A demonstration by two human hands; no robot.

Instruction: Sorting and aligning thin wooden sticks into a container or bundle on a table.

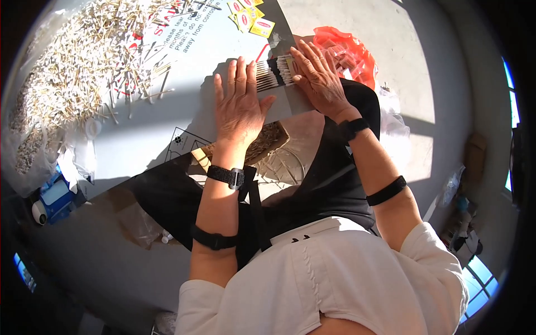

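Note:
My left hand (239, 111) lies palm down on the white printed board (148, 128), fingers stretched out. Its fingertips are at the left end of a flat row of cotton swabs (268, 76). A dark band crosses the middle of this row; whether a clear wrapper covers it I cannot tell. At the row's right end rests my right hand (324, 86), also with fingers extended, partly over a small pale and yellow piece (291, 66). Neither hand grips anything. Further left, a large heap of loose cotton swabs (84, 61) spreads over the board.
Several small yellow and white cards (248, 18) lie at the board's far edge. Beyond my right hand is a red plastic bag (365, 56) with small packs inside. Below the board's near edge stands a box (274, 139) of sticks. A blue package (56, 195) is at lower left.

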